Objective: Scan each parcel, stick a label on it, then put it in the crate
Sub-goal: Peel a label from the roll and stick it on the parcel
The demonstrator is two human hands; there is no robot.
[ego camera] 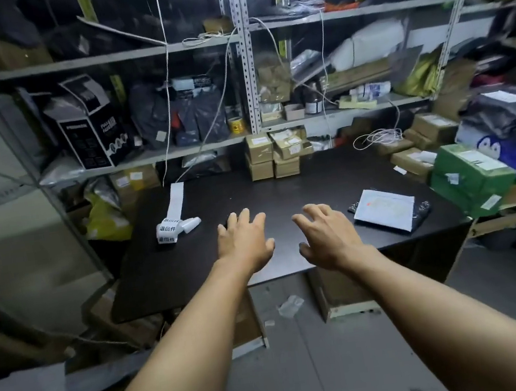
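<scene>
Both my hands reach out over the near part of a black table (282, 188). My left hand (243, 240) has its fingers spread and holds nothing. My right hand (328, 235) is beside it, fingers loosely bent, also holding nothing. A black parcel (391, 211) with a white label on top lies flat on the table, to the right of my right hand and apart from it. A roll of white printed labels (171, 227) with a long strip trailing back lies to the left of my left hand. Something dark shows just past my left fingertips; I cannot tell what it is.
Small brown boxes (274, 155) are stacked at the table's back edge. A green carton (469, 177) and more parcels crowd the right side. Metal shelving (246, 64) full of bags and boxes stands behind. Cardboard (241, 323) and scraps lie on the floor under the table.
</scene>
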